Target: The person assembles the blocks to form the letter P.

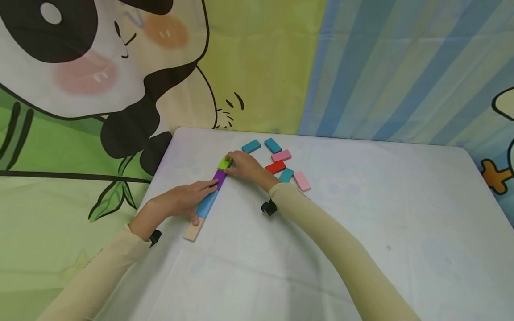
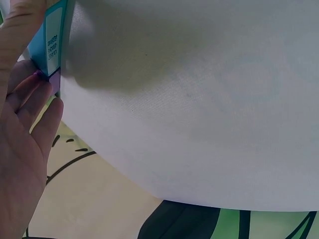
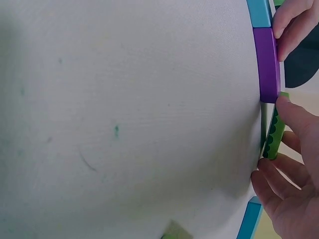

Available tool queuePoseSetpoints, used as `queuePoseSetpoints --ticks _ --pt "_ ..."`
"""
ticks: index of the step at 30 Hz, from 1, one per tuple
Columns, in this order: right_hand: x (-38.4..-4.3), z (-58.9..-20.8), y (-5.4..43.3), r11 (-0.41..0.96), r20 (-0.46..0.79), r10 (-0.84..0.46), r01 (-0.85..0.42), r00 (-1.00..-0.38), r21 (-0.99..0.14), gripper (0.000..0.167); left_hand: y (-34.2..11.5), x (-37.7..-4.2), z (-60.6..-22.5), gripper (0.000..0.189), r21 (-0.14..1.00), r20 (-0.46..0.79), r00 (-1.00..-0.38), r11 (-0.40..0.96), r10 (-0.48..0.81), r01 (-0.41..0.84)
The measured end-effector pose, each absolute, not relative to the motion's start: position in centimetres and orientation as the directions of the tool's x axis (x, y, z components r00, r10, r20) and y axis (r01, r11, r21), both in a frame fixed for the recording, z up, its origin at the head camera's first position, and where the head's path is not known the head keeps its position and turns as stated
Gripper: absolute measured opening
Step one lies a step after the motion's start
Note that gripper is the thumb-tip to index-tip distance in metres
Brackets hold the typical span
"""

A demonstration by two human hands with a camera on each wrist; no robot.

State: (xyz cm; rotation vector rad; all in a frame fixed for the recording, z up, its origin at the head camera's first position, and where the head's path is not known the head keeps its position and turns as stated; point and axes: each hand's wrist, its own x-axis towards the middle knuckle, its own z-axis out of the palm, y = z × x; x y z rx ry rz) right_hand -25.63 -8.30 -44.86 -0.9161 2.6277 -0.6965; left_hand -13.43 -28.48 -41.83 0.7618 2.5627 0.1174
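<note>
Four-colour row of flat blocks runs up the left of the table: a plain wooden block (image 1: 192, 232), a light blue block (image 1: 207, 204), a purple block (image 1: 220, 177) and a green block (image 1: 223, 164) at the far end. My right hand (image 1: 246, 166) pinches the green block between thumb and fingers. In the right wrist view, the green block (image 3: 275, 129) is tilted beside the end of the purple block (image 3: 267, 64). With fingers nearly straight, my left hand (image 1: 180, 200) rests along the row, fingertips at the purple block and thumb by the wooden one.
Right of the row lie loose blocks: two blue blocks at the back, one left (image 1: 251, 146) and one right (image 1: 273, 145), a red block (image 1: 275, 167), a teal block (image 1: 286, 175) and two pink ones. A printed cloth (image 1: 257, 67) hangs behind the white table (image 1: 381, 223).
</note>
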Motion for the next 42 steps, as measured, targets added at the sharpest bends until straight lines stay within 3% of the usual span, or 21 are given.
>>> queuePoseSetpoints --ticks 6,16,26,32,37,42 --pt "-25.7 -44.9 -8.1 0.671 -0.085 -0.657 -0.530 -0.749 -0.519 0.044 -28.4 -13.5 -41.8 0.115 0.221 -0.406 -0.737 0.840 0.541 0.495" --pt "-26.0 -45.6 -8.0 0.643 -0.037 -0.719 -0.643 -0.694 -0.415 0.038 -28.7 -13.5 -41.9 0.115 0.212 -0.390 -0.735 0.830 0.555 0.515" --pt "-24.8 -46.0 -7.8 0.689 -0.058 -0.689 -0.627 -0.723 -0.364 0.040 -28.6 -13.5 -42.0 0.116 0.199 -0.399 -0.732 0.832 0.552 0.518" --pt "-24.3 -44.6 -7.2 0.731 -0.085 -0.673 -0.644 -0.735 -0.224 0.046 -28.5 -13.6 -42.0 0.115 0.203 -0.410 -0.733 0.838 0.543 0.507" --pt "-25.8 -42.5 -5.5 0.758 -0.081 -0.629 -0.588 -0.773 -0.281 0.055 -28.6 -13.5 -42.1 0.116 0.201 -0.414 -0.737 0.844 0.534 0.498" --pt "-27.8 -42.0 -3.0 0.775 -0.079 -0.581 -0.521 -0.810 -0.357 0.054 -28.6 -13.6 -42.1 0.115 0.206 -0.406 -0.738 0.841 0.538 0.500"
